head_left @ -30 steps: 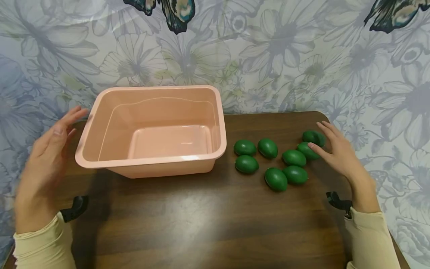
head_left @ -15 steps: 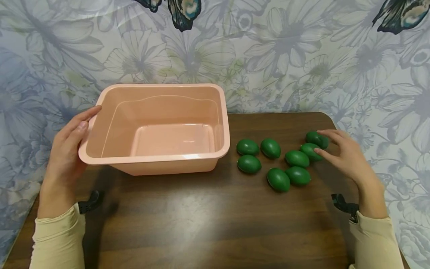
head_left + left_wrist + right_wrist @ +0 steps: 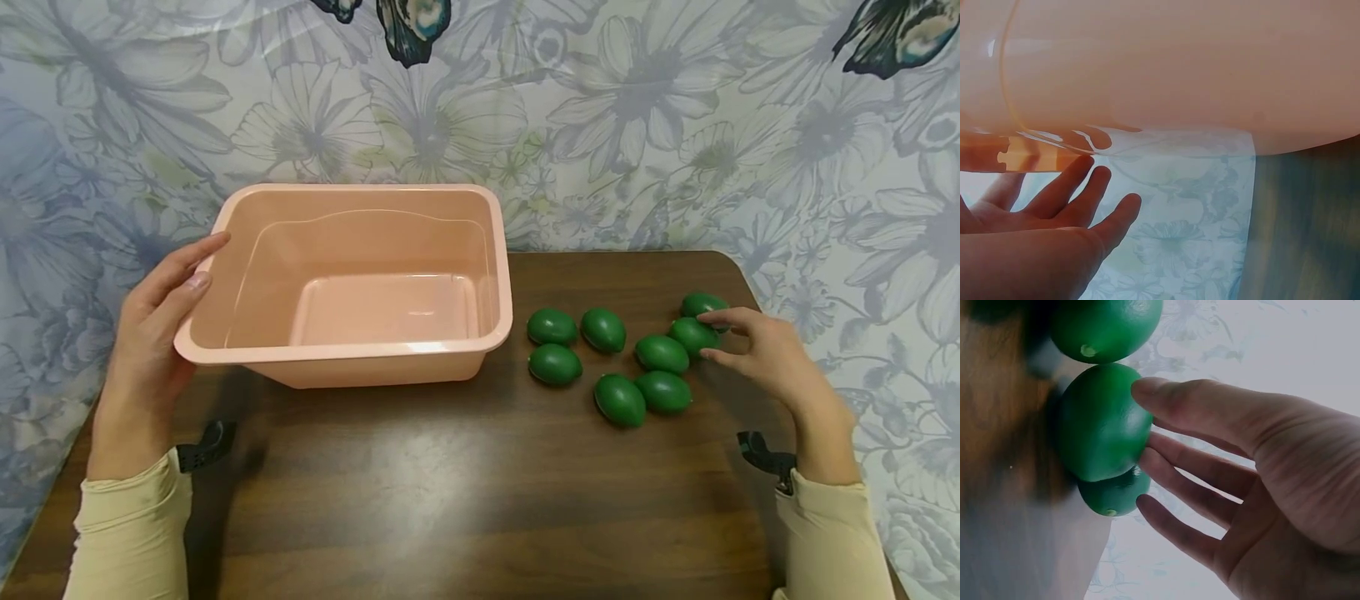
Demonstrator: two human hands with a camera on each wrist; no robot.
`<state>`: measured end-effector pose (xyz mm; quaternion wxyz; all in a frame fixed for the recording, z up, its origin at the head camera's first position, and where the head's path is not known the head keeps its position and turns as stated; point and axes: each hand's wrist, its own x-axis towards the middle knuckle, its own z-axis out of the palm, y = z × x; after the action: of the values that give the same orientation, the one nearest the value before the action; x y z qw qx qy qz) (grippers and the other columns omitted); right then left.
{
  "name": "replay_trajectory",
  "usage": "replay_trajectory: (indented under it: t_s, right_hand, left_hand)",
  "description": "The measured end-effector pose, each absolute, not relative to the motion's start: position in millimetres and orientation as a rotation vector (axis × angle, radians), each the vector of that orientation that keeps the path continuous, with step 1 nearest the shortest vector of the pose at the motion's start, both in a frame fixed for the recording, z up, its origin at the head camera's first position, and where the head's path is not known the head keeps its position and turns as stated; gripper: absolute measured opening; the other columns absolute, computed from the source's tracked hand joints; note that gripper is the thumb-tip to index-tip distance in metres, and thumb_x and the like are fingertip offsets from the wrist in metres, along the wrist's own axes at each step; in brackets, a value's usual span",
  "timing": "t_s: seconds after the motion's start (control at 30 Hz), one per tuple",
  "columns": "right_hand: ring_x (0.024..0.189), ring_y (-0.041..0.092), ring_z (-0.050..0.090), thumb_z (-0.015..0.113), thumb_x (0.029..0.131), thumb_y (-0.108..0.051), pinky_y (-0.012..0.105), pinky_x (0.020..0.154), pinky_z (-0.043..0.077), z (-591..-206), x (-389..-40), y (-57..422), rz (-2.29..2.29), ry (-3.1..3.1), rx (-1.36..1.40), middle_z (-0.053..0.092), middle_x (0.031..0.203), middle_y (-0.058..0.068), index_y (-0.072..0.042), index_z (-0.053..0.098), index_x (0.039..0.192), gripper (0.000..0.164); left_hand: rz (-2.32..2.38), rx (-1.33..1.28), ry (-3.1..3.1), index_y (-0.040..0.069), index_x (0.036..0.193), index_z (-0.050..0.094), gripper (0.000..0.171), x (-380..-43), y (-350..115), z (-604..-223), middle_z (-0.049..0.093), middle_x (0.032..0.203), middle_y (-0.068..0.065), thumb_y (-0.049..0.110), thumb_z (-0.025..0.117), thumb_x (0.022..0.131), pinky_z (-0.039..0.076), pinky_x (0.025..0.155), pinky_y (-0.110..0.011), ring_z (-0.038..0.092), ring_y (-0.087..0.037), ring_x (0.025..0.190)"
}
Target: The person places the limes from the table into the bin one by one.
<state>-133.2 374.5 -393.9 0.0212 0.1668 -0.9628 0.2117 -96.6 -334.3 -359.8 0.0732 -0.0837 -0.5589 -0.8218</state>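
Note:
A peach plastic basin point(image 3: 345, 354) stands on the left of the table. My left hand point(image 3: 146, 350) holds its left rim, fingertips over the edge and thumb against it. In the left wrist view, several fingers of the left hand point(image 3: 1079, 219) spread below the rim. Several smooth green limes lie right of the basin. My right hand point(image 3: 772, 362) has its thumb and forefinger around one lime point(image 3: 1104, 425), which still rests on the table. Another lime point(image 3: 703, 305) lies just behind it, and a nearer lime point(image 3: 662, 354) to its left.
More limes lie loosely grouped: a front lime point(image 3: 620, 401), its neighbour lime point(image 3: 664, 392) and a lime point(image 3: 555, 365) beside the basin. Brown wooden table point(image 3: 420, 500) extends in front. Floral cloth point(image 3: 637, 125) rises behind.
The left hand has moved right onto the basin's rim and taken hold. The right hand has come down slightly, its thumb and forefinger closing in around a lime.

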Motion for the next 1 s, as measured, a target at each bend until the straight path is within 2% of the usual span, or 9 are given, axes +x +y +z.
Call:
replay_trajectory:
  t_s: [0.17,0.3,0.4,0.57,0.77,0.83,0.9,1.0]
  right_hand:
    - [0.108,0.055,0.068,0.088,0.087,-0.016,0.065,0.09,0.055,-398,-137,376,0.696,-3.053,0.504,0.072,0.116,0.027,-0.003,0.067,0.134,0.053]
    - [0.111,0.052,0.069,0.087,0.089,-0.022,0.065,0.093,0.053,-404,-139,377,0.766,-3.097,0.483,0.072,0.122,0.028,-0.004,0.063,0.141,0.06]
    - [0.111,0.051,0.07,0.088,0.089,-0.024,0.064,0.091,0.055,-409,-139,378,0.788,-3.098,0.478,0.071,0.124,0.029,-0.006,0.062,0.143,0.063]
    - [0.102,0.051,0.073,0.086,0.091,-0.025,0.059,0.083,0.059,-414,-139,379,0.829,-3.079,0.495,0.071,0.121,0.03,-0.007,0.063,0.143,0.059]
    - [0.101,0.048,0.074,0.082,0.094,-0.026,0.055,0.082,0.061,-416,-140,379,0.899,-3.059,0.491,0.071,0.119,0.028,-0.008,0.064,0.141,0.054]
    - [0.102,0.045,0.073,0.083,0.094,-0.026,0.051,0.081,0.062,-417,-140,379,0.901,-3.05,0.492,0.071,0.119,0.026,-0.008,0.065,0.14,0.053]
    - [0.104,0.038,0.073,0.083,0.093,-0.026,0.039,0.081,0.063,-417,-139,380,0.911,-3.048,0.486,0.072,0.121,0.023,-0.009,0.065,0.139,0.052]
    - [0.105,0.014,0.07,0.084,0.093,-0.027,0.02,0.082,0.059,-416,-137,381,0.94,-3.056,0.447,0.071,0.124,0.017,-0.011,0.066,0.139,0.052]
  left_hand:
    - [-2.473,-0.232,-1.655,-0.008,0.155,0.043,0.047,-95,-334,-360,0.061,0.142,-0.019,-0.004,0.043,0.108,0.062,0.069,-0.032,0.079,-0.024,0.094]
    - [-2.469,-0.219,-1.651,-0.008,0.155,0.044,0.047,-95,-333,-360,0.061,0.143,-0.019,-0.004,0.044,0.108,0.063,0.071,-0.032,0.079,-0.024,0.097]
    - [-2.461,-0.219,-1.66,-0.008,0.154,0.045,0.047,-95,-332,-360,0.06,0.144,-0.019,-0.004,0.045,0.108,0.063,0.072,-0.031,0.078,-0.024,0.099]
    - [-2.458,-0.224,-1.674,-0.008,0.155,0.044,0.047,-95,-332,-358,0.06,0.145,-0.019,-0.004,0.045,0.108,0.062,0.072,-0.032,0.079,-0.024,0.1]
    - [-2.454,-0.217,-1.691,-0.007,0.155,0.044,0.048,-94,-333,-357,0.06,0.144,-0.018,-0.004,0.046,0.108,0.063,0.072,-0.032,0.079,-0.024,0.1]
    - [-2.453,-0.219,-1.694,-0.007,0.155,0.044,0.048,-94,-333,-356,0.061,0.144,-0.018,-0.004,0.046,0.108,0.062,0.071,-0.032,0.079,-0.023,0.098]
    - [-2.454,-0.223,-1.695,-0.007,0.155,0.044,0.048,-94,-333,-356,0.061,0.143,-0.018,-0.004,0.046,0.108,0.062,0.07,-0.032,0.079,-0.023,0.096]
    - [-2.45,-0.222,-1.699,-0.007,0.155,0.044,0.048,-93,-333,-356,0.061,0.142,-0.017,-0.004,0.046,0.107,0.062,0.069,-0.032,0.079,-0.023,0.094]
